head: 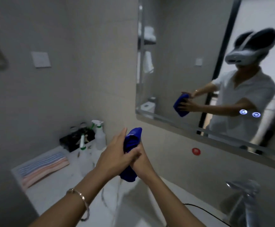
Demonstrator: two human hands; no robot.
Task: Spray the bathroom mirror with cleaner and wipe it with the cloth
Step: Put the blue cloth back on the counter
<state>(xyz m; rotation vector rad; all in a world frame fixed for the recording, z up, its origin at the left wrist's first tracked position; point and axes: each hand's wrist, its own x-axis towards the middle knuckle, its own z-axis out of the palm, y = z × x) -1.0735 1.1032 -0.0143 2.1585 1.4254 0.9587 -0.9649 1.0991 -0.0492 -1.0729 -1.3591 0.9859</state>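
left hand [115, 154] and right hand [142, 163], each grip closed on the bunched cloth [132, 138] below the mirror [191, 54]; seems to be folding before wiping, next: press it flat to the glass.

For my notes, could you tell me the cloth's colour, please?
The cloth is deep blue; head view.

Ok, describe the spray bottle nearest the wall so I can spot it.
Down-left of the mirror, the counter runs into the corner, where a black tray sits. The spray bottle stands upright right of that tray, by the wall, behind the other bottle, and has a broad white trigger head.
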